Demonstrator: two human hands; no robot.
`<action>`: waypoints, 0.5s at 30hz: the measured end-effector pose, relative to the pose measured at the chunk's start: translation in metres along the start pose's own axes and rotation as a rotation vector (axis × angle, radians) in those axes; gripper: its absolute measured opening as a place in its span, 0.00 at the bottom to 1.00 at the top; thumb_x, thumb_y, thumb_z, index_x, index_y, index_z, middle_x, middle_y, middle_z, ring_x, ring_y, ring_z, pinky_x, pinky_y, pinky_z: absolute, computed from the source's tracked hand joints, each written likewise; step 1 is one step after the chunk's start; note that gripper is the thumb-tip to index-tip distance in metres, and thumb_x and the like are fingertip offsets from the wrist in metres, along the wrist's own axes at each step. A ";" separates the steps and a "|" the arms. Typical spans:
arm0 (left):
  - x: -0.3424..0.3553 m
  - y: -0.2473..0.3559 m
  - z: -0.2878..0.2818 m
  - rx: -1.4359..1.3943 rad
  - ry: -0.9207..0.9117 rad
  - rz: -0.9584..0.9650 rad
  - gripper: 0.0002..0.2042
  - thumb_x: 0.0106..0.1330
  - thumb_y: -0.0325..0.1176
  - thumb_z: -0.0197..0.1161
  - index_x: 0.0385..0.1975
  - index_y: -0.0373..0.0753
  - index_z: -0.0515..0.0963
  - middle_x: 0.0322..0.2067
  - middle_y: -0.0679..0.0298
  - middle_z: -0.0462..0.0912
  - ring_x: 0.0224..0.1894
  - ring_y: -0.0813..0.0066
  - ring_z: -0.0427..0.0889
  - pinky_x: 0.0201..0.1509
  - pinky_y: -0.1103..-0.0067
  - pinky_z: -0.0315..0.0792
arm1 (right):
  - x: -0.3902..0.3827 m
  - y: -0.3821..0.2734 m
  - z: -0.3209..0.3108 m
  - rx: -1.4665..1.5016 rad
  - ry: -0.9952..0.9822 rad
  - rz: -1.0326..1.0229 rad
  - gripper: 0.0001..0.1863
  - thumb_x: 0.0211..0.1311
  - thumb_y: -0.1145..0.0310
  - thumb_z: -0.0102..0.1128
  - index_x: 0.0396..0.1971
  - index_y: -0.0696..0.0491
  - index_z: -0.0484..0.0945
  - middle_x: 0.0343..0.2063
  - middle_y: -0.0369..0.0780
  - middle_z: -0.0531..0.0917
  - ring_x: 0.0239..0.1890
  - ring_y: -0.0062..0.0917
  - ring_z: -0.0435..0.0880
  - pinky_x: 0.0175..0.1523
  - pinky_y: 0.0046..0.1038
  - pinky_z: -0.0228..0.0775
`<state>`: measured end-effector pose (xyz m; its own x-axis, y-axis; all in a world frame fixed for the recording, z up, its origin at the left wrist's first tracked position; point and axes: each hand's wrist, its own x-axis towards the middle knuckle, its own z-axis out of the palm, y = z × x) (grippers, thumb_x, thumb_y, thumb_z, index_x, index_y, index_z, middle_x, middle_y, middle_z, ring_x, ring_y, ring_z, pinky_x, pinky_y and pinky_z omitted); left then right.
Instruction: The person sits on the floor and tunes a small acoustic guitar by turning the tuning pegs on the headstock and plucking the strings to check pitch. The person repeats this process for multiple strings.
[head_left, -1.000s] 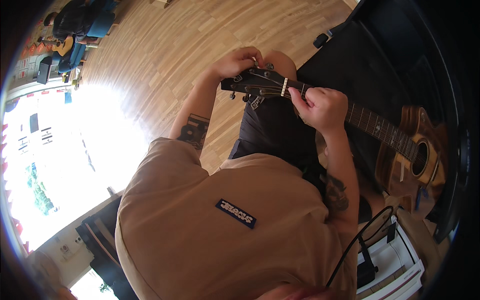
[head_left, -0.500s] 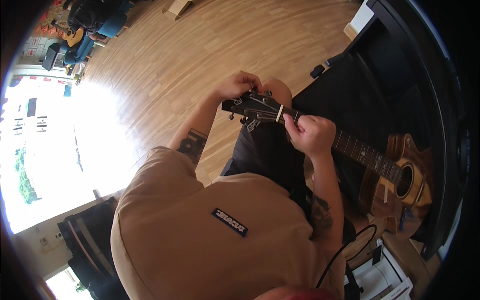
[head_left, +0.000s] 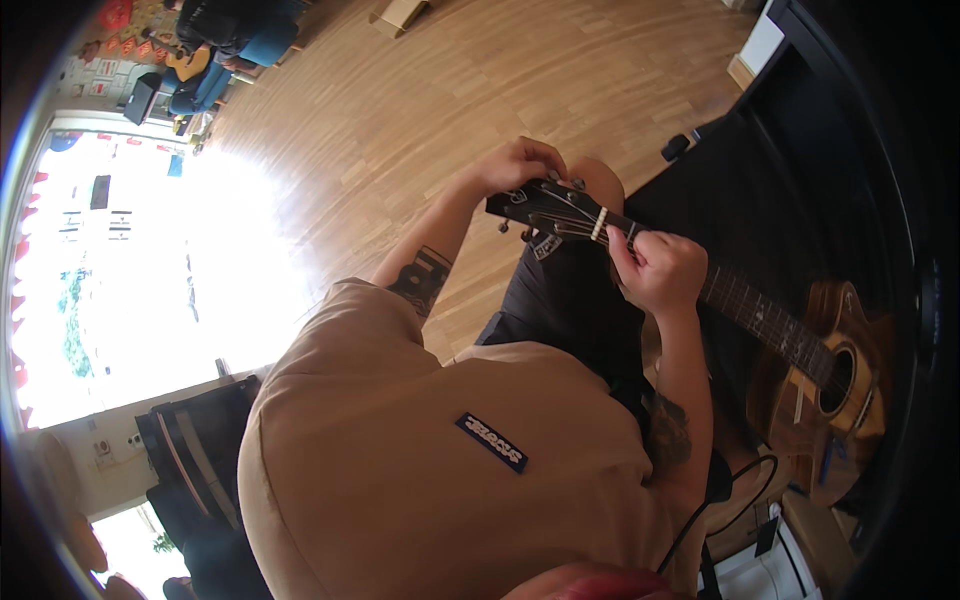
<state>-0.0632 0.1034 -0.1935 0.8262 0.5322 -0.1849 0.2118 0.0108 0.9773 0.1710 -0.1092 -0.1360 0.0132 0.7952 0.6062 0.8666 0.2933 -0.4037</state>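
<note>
An acoustic guitar [head_left: 770, 318] lies across my lap, its black headstock [head_left: 522, 204] toward the middle and its wooden body at the right. At the headstock's far edge my left hand [head_left: 520, 166] is closed, fingers pinching a tuning peg that they mostly hide. My right hand [head_left: 662, 268] is curled over the fretboard beside the white nut [head_left: 600, 224]. Its thumb and forefinger press together at the strings, seemingly on one string too thin to make out clearly. Other tuning pegs [head_left: 527, 235] stick out along the headstock's near edge.
A large black panel-like object [head_left: 820, 110] rises along the right. Black cable [head_left: 745, 505] loops at my right side, above a white box-like unit [head_left: 765, 570]. Across the wooden floor [head_left: 440, 110] another person [head_left: 225, 25] sits with a guitar. Bright windows fill the left.
The whole view has shifted, so guitar and arms appear farther right. Both hands keep their places on the guitar, with the left fingers slightly changed at the headstock.
</note>
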 end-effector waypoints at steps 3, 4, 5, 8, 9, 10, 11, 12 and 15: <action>0.002 -0.005 -0.002 0.098 0.012 0.007 0.13 0.59 0.26 0.58 0.41 0.35 0.86 0.36 0.63 0.89 0.39 0.77 0.84 0.46 0.79 0.76 | -0.001 0.001 -0.001 -0.008 -0.020 -0.019 0.29 0.61 0.59 0.75 0.08 0.46 0.65 0.09 0.38 0.70 0.12 0.37 0.71 0.19 0.39 0.58; 0.003 0.000 -0.001 0.109 -0.018 -0.012 0.13 0.59 0.25 0.58 0.40 0.35 0.86 0.35 0.65 0.88 0.39 0.78 0.83 0.48 0.78 0.76 | -0.003 0.001 0.001 0.016 -0.020 0.008 0.29 0.62 0.59 0.75 0.08 0.46 0.65 0.10 0.38 0.70 0.12 0.37 0.70 0.19 0.39 0.57; 0.001 0.000 -0.006 0.155 -0.019 -0.038 0.13 0.59 0.26 0.58 0.40 0.35 0.86 0.34 0.64 0.88 0.39 0.77 0.83 0.47 0.78 0.76 | 0.000 -0.002 -0.001 0.024 -0.017 -0.001 0.29 0.62 0.60 0.75 0.08 0.46 0.65 0.09 0.38 0.70 0.11 0.37 0.70 0.19 0.40 0.57; 0.008 -0.011 -0.009 0.178 -0.050 -0.086 0.12 0.59 0.27 0.59 0.40 0.36 0.86 0.34 0.63 0.88 0.39 0.76 0.84 0.46 0.78 0.76 | 0.003 -0.005 -0.003 -0.004 -0.039 0.001 0.29 0.62 0.61 0.74 0.07 0.46 0.65 0.09 0.37 0.69 0.11 0.37 0.69 0.18 0.39 0.56; 0.005 -0.012 -0.009 0.147 -0.041 -0.099 0.12 0.59 0.27 0.59 0.40 0.36 0.87 0.34 0.63 0.88 0.39 0.75 0.84 0.46 0.77 0.76 | 0.002 -0.005 -0.002 -0.010 -0.049 0.001 0.29 0.62 0.62 0.74 0.07 0.46 0.65 0.09 0.37 0.69 0.10 0.37 0.68 0.18 0.39 0.56; -0.001 -0.008 -0.011 0.131 -0.013 -0.115 0.12 0.59 0.28 0.60 0.40 0.36 0.87 0.34 0.62 0.88 0.39 0.74 0.84 0.45 0.77 0.76 | 0.001 -0.003 0.000 -0.002 -0.037 -0.013 0.29 0.61 0.62 0.74 0.07 0.46 0.65 0.08 0.37 0.69 0.10 0.37 0.68 0.18 0.39 0.55; -0.006 -0.007 -0.003 0.107 -0.005 -0.009 0.13 0.59 0.29 0.60 0.40 0.36 0.87 0.34 0.61 0.88 0.38 0.72 0.84 0.46 0.76 0.76 | -0.002 -0.001 0.000 0.008 -0.027 -0.026 0.29 0.61 0.62 0.74 0.07 0.47 0.64 0.08 0.37 0.69 0.10 0.37 0.68 0.18 0.39 0.55; -0.009 -0.002 -0.002 0.097 0.003 0.090 0.13 0.59 0.30 0.61 0.40 0.36 0.87 0.34 0.61 0.89 0.38 0.71 0.85 0.46 0.74 0.77 | 0.000 -0.001 0.006 0.029 -0.008 -0.038 0.29 0.61 0.62 0.74 0.07 0.47 0.64 0.08 0.37 0.68 0.09 0.36 0.68 0.17 0.39 0.55; -0.003 0.006 0.002 0.223 0.002 0.046 0.14 0.59 0.32 0.60 0.41 0.34 0.88 0.36 0.57 0.91 0.40 0.68 0.87 0.50 0.71 0.78 | 0.000 -0.003 0.002 -0.008 -0.040 -0.037 0.30 0.63 0.64 0.74 0.08 0.48 0.62 0.08 0.37 0.67 0.10 0.33 0.68 0.17 0.36 0.54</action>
<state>-0.0636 0.0997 -0.1873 0.8364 0.5298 -0.1402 0.2844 -0.2008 0.9375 0.1679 -0.1090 -0.1362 -0.0390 0.8044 0.5928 0.8698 0.3193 -0.3760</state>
